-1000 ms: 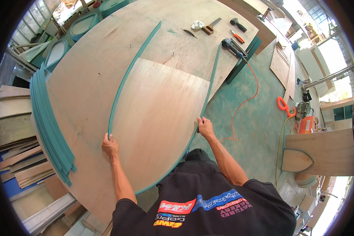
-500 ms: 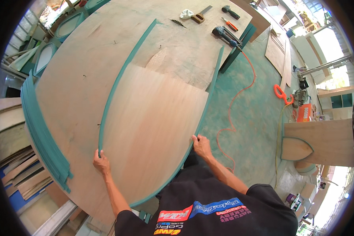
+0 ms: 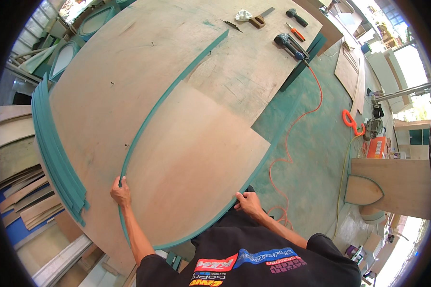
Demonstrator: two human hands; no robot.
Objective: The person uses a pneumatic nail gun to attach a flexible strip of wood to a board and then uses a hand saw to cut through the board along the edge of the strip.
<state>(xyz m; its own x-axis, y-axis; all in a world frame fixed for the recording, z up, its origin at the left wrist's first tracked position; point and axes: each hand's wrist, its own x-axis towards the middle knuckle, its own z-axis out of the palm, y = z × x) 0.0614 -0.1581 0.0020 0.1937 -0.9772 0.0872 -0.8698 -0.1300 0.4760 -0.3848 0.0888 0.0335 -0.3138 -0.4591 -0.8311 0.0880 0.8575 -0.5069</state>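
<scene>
A thin, pale plywood panel [image 3: 191, 158] with a rounded near end lies on a large wooden table. A long teal strip [image 3: 151, 112] bends around its curved edge and runs past the panel's far left corner. My left hand [image 3: 121, 191] is closed on the strip along the panel's left edge. At the near right edge, my right hand [image 3: 249, 203] has its fingers curled over the strip and panel rim, its fingertips partly hidden. On the right, the strip's far end blends with the green-stained floor.
The table [image 3: 100, 115] carries a nail gun [image 3: 291, 46] with an orange hose, a handsaw [image 3: 257, 21], an orange-handled tool [image 3: 296, 32] and upright nails. Teal strips [image 3: 57, 158] are stacked along its left side. Wood offcuts [image 3: 33, 196] lie beyond.
The panel and strip have swung clockwise, their far ends shifting right and the panel's right corner passing beyond the table edge. My right hand has come nearer to my body.
</scene>
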